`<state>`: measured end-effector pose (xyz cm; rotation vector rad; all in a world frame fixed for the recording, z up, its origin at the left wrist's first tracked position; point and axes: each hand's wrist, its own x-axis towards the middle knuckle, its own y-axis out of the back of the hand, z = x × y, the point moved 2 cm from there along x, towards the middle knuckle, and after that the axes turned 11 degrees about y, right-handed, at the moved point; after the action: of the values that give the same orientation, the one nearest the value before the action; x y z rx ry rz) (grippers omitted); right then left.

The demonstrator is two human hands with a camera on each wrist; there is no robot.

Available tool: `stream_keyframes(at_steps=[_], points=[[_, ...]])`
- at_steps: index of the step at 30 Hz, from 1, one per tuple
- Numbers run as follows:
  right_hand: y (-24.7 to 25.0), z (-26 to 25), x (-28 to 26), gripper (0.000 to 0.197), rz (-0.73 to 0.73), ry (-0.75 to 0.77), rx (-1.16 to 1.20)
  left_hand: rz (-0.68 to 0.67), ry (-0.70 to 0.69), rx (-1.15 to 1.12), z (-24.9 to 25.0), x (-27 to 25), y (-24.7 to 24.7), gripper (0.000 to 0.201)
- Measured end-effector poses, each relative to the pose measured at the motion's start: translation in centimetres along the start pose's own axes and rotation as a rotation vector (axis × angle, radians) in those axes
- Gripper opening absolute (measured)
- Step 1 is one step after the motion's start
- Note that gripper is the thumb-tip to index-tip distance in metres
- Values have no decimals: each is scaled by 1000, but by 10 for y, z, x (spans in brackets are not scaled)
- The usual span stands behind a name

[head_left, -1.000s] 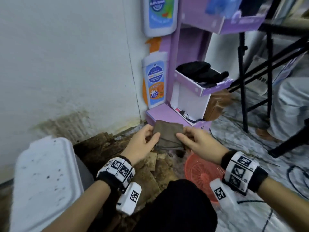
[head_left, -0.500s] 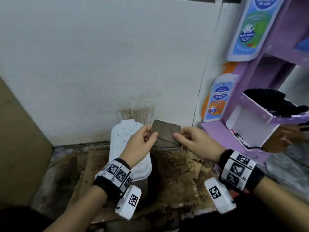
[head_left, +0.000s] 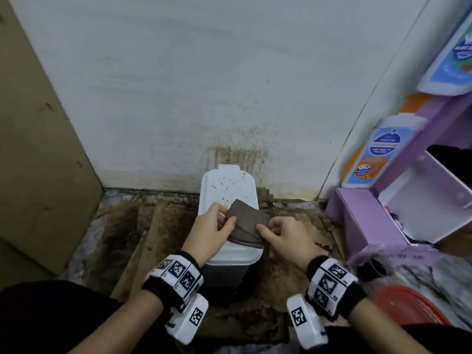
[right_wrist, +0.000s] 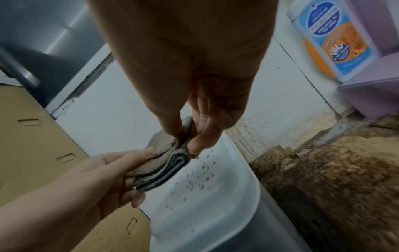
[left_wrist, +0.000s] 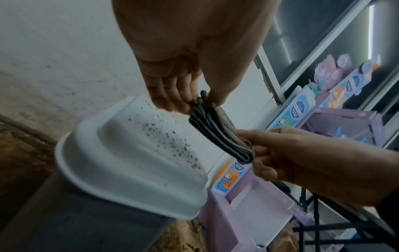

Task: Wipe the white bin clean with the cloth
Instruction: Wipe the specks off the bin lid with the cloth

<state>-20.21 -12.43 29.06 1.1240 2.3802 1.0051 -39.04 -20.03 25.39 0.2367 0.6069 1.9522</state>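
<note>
A white bin (head_left: 227, 185) with a grey body stands against the wall, its lid (left_wrist: 121, 153) (right_wrist: 207, 204) speckled with dark spots. A folded brown-grey cloth (head_left: 246, 224) (left_wrist: 218, 129) (right_wrist: 166, 163) hangs just above the lid's near half. My left hand (head_left: 224, 222) (left_wrist: 194, 102) pinches the cloth's left edge between thumb and fingers. At the cloth's right edge, my right hand (head_left: 265, 229) (right_wrist: 185, 141) pinches it the same way. I cannot tell whether the cloth touches the lid.
A purple cardboard display stand (head_left: 383, 213) with bottle pictures is at the right. Brown cardboard (head_left: 38, 149) leans at the left. Dirty, broken cardboard (head_left: 143, 233) covers the floor around the bin. A red basket (head_left: 408, 305) lies at the lower right.
The view has swung left, so the bin now sits directly under my hands. Both hands have kept pinching the folded cloth and now hold it over the lid.
</note>
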Motion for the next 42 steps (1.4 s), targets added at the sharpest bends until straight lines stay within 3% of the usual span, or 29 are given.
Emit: stream_keyframes(at_steps=[5,9,12,16,21,24,27,29,34,42], points=[[-28,20,-5,34,107,-81,30,85,-72,223,-11,5,-15,20],[-43,30,-11,42,94,-161,-109,182,-194,439,-9,11,-18,19],[-44,28,-17,42,59,-197,-269,216,-181,513,-11,16,-22,17],[-38,23,-20,40,153,103,-497,227,-117,494,-17,20,-19,20],[-46,22,-3,61,-114,491,-526,235,-1,326,-30,19,0,35],[-61,27,3,64,-223,527,-544,139,147,231,-44,15,12,72],[-73,30,3,60,-180,490,-527,-56,315,123,-60,13,18,109],[-77,29,7,59,-142,447,-506,-149,333,84,-72,10,17,122],[-78,33,42,60,-111,371,-517,-247,186,53,-88,3,8,121],[-81,40,57,64,-51,336,-492,-162,101,184,-90,4,5,135]])
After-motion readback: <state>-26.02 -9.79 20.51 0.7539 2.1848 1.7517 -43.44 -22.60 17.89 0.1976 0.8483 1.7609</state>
